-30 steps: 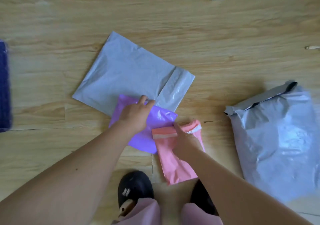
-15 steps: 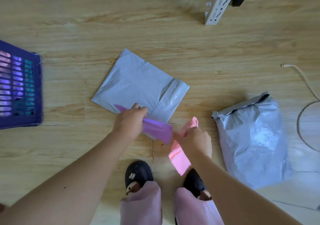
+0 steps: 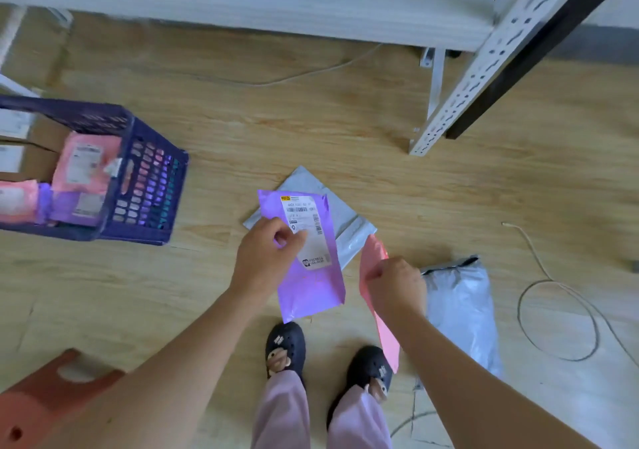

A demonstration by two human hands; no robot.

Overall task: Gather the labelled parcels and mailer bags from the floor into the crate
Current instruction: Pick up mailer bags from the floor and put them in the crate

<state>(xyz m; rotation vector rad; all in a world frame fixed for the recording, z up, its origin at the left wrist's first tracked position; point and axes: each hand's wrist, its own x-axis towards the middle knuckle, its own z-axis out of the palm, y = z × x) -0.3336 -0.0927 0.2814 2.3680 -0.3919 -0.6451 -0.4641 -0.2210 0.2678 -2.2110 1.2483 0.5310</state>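
Fingers pinching on both sides, my left hand (image 3: 266, 258) holding the purple mailer (image 3: 311, 289) label-up, my right hand (image 3: 394, 286) the pink mailer (image 3: 371, 251), both off the floor, so I'd swing left and drop them over the crate (image 3: 152, 186) rim.

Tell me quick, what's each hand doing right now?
Left hand: closed, holding the purple mailer bag, label facing up.
Right hand: closed, holding the pink mailer bag by its upper part.
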